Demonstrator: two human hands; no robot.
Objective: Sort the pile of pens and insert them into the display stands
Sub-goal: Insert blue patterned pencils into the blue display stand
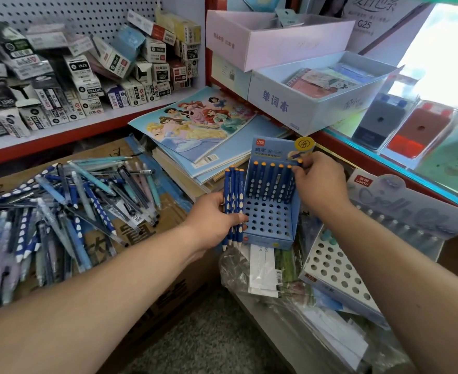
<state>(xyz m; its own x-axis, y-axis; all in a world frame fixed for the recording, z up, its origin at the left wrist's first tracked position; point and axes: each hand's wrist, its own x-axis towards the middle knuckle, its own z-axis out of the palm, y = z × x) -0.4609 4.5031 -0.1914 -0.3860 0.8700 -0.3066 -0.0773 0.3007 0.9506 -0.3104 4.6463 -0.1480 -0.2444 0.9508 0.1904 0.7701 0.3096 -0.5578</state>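
Note:
A blue display stand (269, 221) with a grid of holes stands in the middle, its back row filled with several dark blue pencils (272, 182) with orange ends. My left hand (213, 220) grips a bundle of the same blue pencils (233, 206) at the stand's left side. My right hand (318, 182) pinches one blue pencil at the right end of the back row. A pile of mixed pens (60, 211) lies on cardboard at the left. A white stand with holes (336, 268) lies tilted at the right.
Shelves with small pen boxes (87, 76) stand at the back left. Colouring books (195, 122) are stacked behind the blue stand. A pale blue box of notebooks (303, 103) sits at the back right. Plastic-wrapped paper (290, 292) lies under the stands.

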